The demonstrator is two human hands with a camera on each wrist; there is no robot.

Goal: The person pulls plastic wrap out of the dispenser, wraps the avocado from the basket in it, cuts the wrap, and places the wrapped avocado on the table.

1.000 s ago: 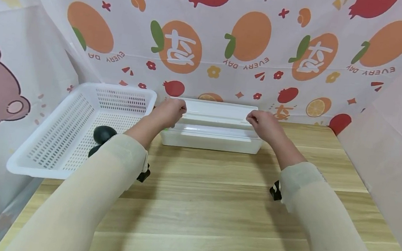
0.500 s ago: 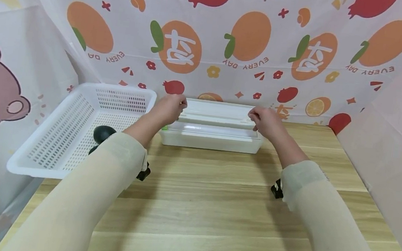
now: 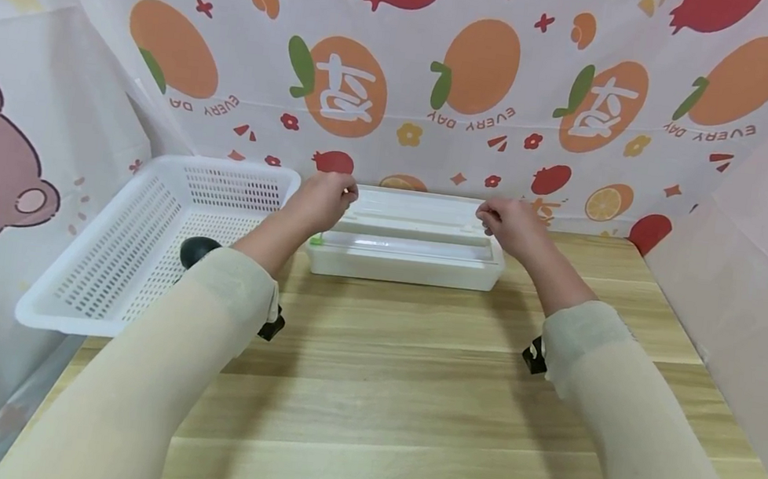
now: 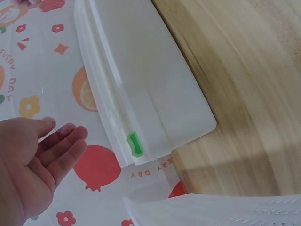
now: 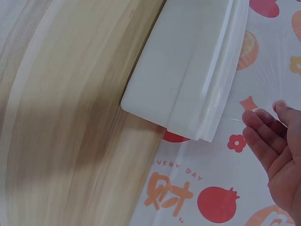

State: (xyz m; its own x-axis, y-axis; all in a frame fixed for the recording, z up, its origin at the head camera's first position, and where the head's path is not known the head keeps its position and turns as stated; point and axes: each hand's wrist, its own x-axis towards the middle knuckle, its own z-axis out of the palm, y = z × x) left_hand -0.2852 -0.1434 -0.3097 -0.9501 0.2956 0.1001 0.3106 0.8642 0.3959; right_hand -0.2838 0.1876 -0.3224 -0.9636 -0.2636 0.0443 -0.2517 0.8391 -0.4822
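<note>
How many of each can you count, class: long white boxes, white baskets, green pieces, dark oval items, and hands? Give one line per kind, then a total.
Long white box: 1
White basket: 1
Green piece, at the box's end: 1
Dark oval item: 1 clearly visible; the left sleeve may hide more
Hands: 2, left hand and right hand
Total: 6 visible

Downward head view, closer wrist views, white box [image 3: 405, 269] common
</note>
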